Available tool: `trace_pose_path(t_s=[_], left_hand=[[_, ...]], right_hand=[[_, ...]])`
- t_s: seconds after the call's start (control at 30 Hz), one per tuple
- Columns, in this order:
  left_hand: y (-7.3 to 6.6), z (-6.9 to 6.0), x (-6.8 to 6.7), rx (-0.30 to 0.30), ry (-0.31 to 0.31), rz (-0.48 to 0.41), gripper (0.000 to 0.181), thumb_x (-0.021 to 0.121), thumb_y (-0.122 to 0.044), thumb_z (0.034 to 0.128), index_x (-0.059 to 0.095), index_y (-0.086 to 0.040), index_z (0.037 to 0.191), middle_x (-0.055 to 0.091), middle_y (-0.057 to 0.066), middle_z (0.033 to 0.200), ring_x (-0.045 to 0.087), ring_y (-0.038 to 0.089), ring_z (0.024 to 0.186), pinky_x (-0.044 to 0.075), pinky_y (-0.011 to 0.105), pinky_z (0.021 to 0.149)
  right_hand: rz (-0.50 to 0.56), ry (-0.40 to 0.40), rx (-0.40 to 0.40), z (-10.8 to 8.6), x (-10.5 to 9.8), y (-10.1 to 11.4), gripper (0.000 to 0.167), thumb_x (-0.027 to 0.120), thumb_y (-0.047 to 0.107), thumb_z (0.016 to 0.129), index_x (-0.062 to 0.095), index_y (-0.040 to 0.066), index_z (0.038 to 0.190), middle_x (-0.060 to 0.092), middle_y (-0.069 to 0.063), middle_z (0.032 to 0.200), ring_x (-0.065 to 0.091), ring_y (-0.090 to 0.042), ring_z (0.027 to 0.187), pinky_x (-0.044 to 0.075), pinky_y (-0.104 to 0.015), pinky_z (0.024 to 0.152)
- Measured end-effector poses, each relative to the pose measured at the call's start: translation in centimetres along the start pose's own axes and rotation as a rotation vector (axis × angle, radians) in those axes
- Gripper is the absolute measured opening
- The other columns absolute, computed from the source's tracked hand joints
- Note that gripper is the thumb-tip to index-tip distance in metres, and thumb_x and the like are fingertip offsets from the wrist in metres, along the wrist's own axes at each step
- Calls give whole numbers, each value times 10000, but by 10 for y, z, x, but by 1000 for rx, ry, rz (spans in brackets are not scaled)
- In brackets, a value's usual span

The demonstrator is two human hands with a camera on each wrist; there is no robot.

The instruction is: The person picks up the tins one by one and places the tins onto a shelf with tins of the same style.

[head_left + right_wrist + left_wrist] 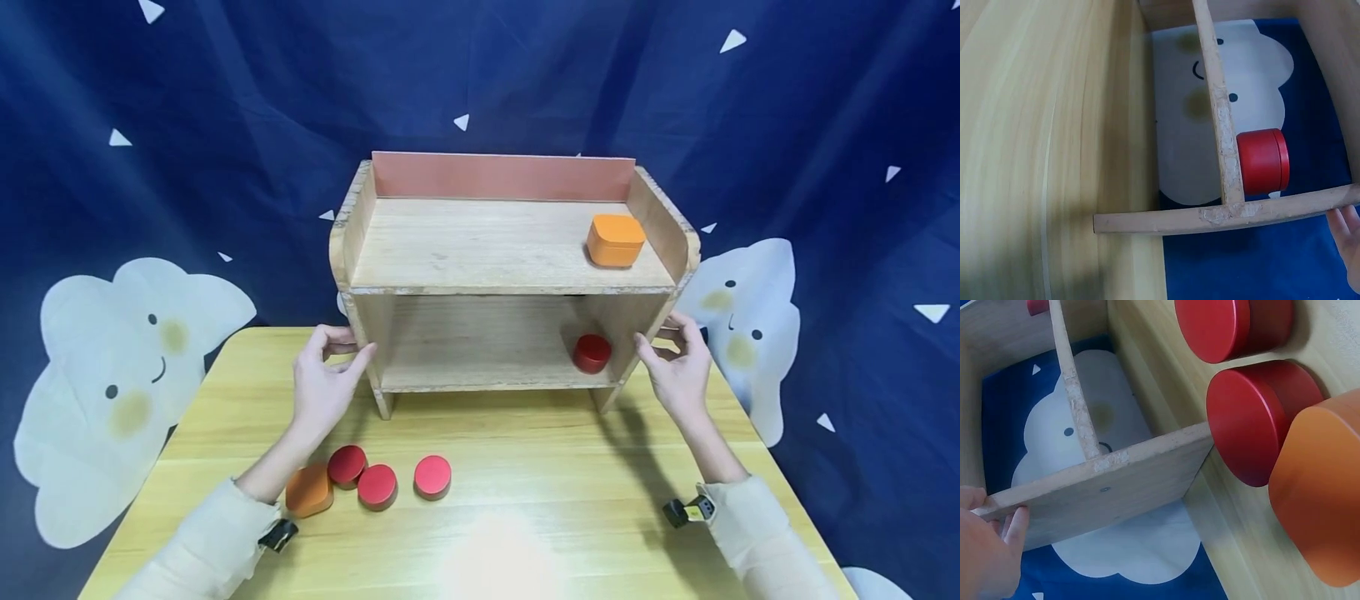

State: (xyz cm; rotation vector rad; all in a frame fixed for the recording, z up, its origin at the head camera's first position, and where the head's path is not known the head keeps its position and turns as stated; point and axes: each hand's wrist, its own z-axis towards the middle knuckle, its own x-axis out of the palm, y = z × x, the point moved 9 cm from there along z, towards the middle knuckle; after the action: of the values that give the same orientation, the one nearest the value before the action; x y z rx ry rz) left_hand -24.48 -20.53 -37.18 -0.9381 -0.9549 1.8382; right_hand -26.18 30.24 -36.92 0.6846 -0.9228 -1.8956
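A two-tier wooden shelf (480,246) stands on the table in the head view. My left hand (324,383) grips the edge of its left side panel, thumb at the front and fingers on the outer side. At the opposite end, my right hand (681,375) holds the right side panel in much the same way. An orange rounded-square box (615,242) sits at the right of the upper tier. Below it, a red round tin (592,354) rests at the right of the lower tier, also visible in the right wrist view. Both wrist views show fingertips on the panel edges.
On the table (525,450), left of centre, lie three red round tins, one of them (432,477) slightly apart. Beside them, close to my left forearm, is another orange box (309,490). A dark blue curtain (495,75) with cloud shapes hangs behind the shelf.
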Motion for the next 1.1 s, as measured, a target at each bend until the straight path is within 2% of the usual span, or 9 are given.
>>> trace_pose_path(t_s=[0.17, 0.37, 0.7, 0.77, 0.93, 1.0, 1.1], left_hand=[[2, -2, 0, -15, 17, 0, 289, 789, -20, 913, 637, 75, 1140, 723, 222, 1103, 645, -93, 900, 561, 54, 770], [5, -6, -4, -40, 36, -9, 306, 774, -26, 927, 661, 65, 1196, 720, 211, 1160, 659, -111, 909, 572, 67, 780], [11, -17, -16, -32, 66, 59, 260, 744, -85, 966, 710, 19, 1202, 745, 234, 1150, 656, -135, 896, 564, 63, 766], [13, -20, -19, -34, 88, 71, 258, 745, -101, 969, 716, 0, 1205, 757, 175, 1133, 656, -137, 905, 565, 65, 772], [22, -32, -23, -20, 179, 95, 269, 756, -104, 963, 718, -38, 1221, 743, -136, 1054, 661, -127, 927, 574, 79, 803], [26, -37, -25, -1, 215, 124, 278, 760, -104, 959, 713, -49, 1228, 742, -137, 1054, 655, -133, 936, 571, 77, 816], [32, -46, -28, 37, 263, 174, 305, 773, -103, 947, 700, -52, 1239, 758, 9, 1088, 641, -144, 949, 574, 86, 825]], right_hand=[[42, 29, -8, 1, 0, 0, 434, 733, -158, 843, 614, -153, 1261, 665, 170, 1029, 679, 51, 860, 577, -91, 685], [50, 49, 3, 1, -3, -2, 429, 749, -165, 843, 650, -126, 1258, 700, 177, 1034, 696, 56, 866, 577, -90, 671], [112, 70, 1, 1, -6, -3, 440, 740, -202, 832, 686, -93, 1255, 733, 157, 1080, 720, 50, 885, 582, -98, 667], [115, 68, 0, 1, -6, -3, 440, 738, -200, 835, 689, -85, 1256, 734, 158, 1077, 718, 49, 884, 578, -93, 666], [115, 67, 2, 0, -6, -4, 437, 734, -201, 836, 676, -107, 1258, 733, 157, 1064, 713, 44, 879, 577, -91, 663], [109, 66, 5, 0, -6, -4, 438, 732, -200, 837, 674, -109, 1261, 731, 161, 1067, 711, 46, 880, 577, -90, 668], [94, 63, 13, -1, -6, -4, 440, 735, -197, 837, 674, -104, 1263, 724, 173, 1068, 705, 53, 880, 575, -87, 671]])
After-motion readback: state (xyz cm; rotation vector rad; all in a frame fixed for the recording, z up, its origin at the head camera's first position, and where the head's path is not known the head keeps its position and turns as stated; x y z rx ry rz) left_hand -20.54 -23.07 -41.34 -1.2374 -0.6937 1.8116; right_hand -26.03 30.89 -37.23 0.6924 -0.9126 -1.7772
